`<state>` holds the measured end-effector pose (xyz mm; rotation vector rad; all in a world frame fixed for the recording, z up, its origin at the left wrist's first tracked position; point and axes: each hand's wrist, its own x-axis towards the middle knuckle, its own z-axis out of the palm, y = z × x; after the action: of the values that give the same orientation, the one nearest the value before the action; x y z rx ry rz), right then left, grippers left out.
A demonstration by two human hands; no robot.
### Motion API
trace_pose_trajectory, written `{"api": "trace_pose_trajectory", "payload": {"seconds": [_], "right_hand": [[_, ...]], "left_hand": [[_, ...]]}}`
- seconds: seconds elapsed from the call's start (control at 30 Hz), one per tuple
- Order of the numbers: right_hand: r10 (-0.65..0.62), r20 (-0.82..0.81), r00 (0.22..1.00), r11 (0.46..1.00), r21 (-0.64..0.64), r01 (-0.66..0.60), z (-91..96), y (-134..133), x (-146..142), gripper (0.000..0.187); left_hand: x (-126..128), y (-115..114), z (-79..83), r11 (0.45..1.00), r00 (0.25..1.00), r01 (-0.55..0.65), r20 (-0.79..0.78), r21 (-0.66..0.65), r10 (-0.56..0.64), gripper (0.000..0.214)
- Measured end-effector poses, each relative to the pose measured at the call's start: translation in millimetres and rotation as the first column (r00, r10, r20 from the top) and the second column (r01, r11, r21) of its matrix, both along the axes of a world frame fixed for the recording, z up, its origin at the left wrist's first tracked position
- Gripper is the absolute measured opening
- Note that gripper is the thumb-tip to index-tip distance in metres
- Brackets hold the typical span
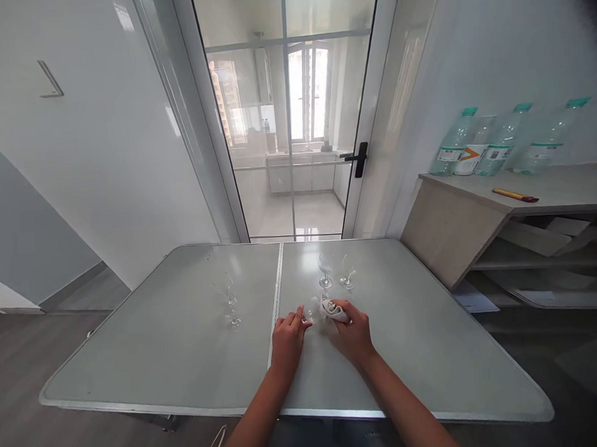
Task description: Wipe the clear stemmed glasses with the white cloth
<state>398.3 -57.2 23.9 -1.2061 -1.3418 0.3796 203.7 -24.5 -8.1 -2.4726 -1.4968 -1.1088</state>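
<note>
My left hand [288, 337] is closed at the base of a clear stemmed glass [310, 314], just right of the table's seam. A bunched white cloth [334, 309] is gripped in my right hand [354, 330], pressed up against the same glass. Much of that glass is hidden by the cloth and fingers. Beyond my hands stand two more clear stemmed glasses, one on the left [325, 279] and one on the right [349, 279]. On the left half of the table, a clear glass [235, 321] is close to another transparent glass [230, 295]; their outlines are faint.
The pale folding table [160, 364] has a metal seam down its middle. A glass door [289, 117] with a black handle [360, 159] is behind it. At right, a shelf [462, 208] carries several plastic bottles [499, 143], a yellow-and-red stick-like item [515, 195] and papers below.
</note>
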Motion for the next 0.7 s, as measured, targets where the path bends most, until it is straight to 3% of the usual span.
{"api": "trace_pose_trajectory", "payload": {"seconds": [0.17, 0.23, 0.3, 0.37, 0.43, 0.5, 0.53, 0.6, 0.7], "right_hand": [[0.148, -0.069, 0.987, 0.983, -0.099, -0.155, -0.2, 3, 1, 0.009], [0.138, -0.112, 0.984, 0.985, -0.085, -0.148, 2.6, 3, 1, 0.008], [0.053, -0.127, 0.991, 0.999, -0.008, -0.054, 4.9, 3, 2, 0.009], [-0.114, -0.071, 0.991, 0.984, 0.13, 0.123, 4.6, 3, 5, 0.011], [-0.327, 0.019, 0.945, 0.907, 0.286, 0.309, 1.6, 4, 7, 0.014], [-0.425, 0.106, 0.899, 0.853, 0.378, 0.359, -2.3, 5, 9, 0.019], [-0.383, 0.163, 0.909, 0.875, 0.381, 0.3, -3.9, 6, 9, 0.02], [-0.169, 0.26, 0.951, 0.948, 0.307, 0.085, -5.8, 7, 10, 0.02], [0.108, 0.241, 0.965, 0.976, 0.158, -0.148, -5.3, 6, 11, 0.018]], "left_hand": [[-3, -4, 4.5, 0.999, 0.999, 0.026, 0.024, 0.033, -0.027, 0.038], [-3, -5, 7.5, 0.997, 0.997, 0.061, 0.039, 0.053, -0.063, 0.038], [-2, -6, 10.0, 0.993, 0.994, 0.087, 0.054, 0.079, -0.091, 0.039], [-1, -7, 11.6, 0.989, 0.993, 0.099, 0.06, 0.106, -0.106, 0.039], [0, -8, 12.2, 0.987, 0.992, 0.105, 0.056, 0.123, -0.113, 0.04], [0, -9, 12.1, 0.986, 0.992, 0.108, 0.047, 0.128, -0.115, 0.039], [0, -9, 11.9, 0.986, 0.993, 0.103, 0.042, 0.128, -0.109, 0.039], [-1, -8, 11.7, 0.988, 0.996, 0.08, 0.04, 0.129, -0.086, 0.039], [-3, -7, 11.3, 0.99, 0.997, 0.036, 0.068, 0.138, -0.046, 0.039]]}}
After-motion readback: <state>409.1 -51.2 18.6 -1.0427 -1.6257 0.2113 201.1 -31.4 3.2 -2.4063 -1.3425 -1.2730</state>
